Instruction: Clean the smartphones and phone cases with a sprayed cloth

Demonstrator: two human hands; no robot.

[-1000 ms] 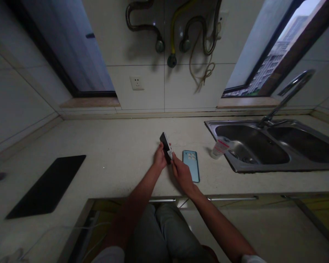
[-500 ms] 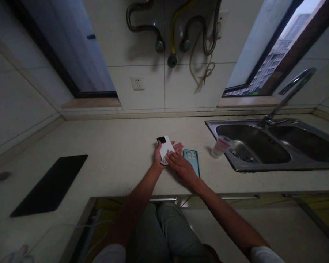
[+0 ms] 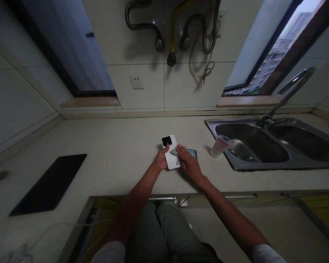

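Note:
A white phone (image 3: 171, 159) with a black camera block is tilted back-up above the worktop. My left hand (image 3: 161, 160) is closed round its left edge, the thumb lying on the back. My right hand (image 3: 189, 162) rests on the right part of the phone's back, fingers pressed together. A small pale grey patch shows at its fingertips; whether it is a thin wipe or a shadow is unclear. Partly behind this hand lies a teal phone case (image 3: 192, 152) with camera cut-outs.
A clear plastic cup (image 3: 219, 146) with red marks leans by the steel double sink (image 3: 235, 166) and its tap (image 3: 296, 82). At the left lies a flat black panel (image 3: 50, 184). A white cable (image 3: 71, 223) crosses the counter's left front corner.
The phone has moved slightly right and turned a little. My left fingers, which showed beyond its right edge, are now hidden. My right hand has shifted right and covers more of the case.

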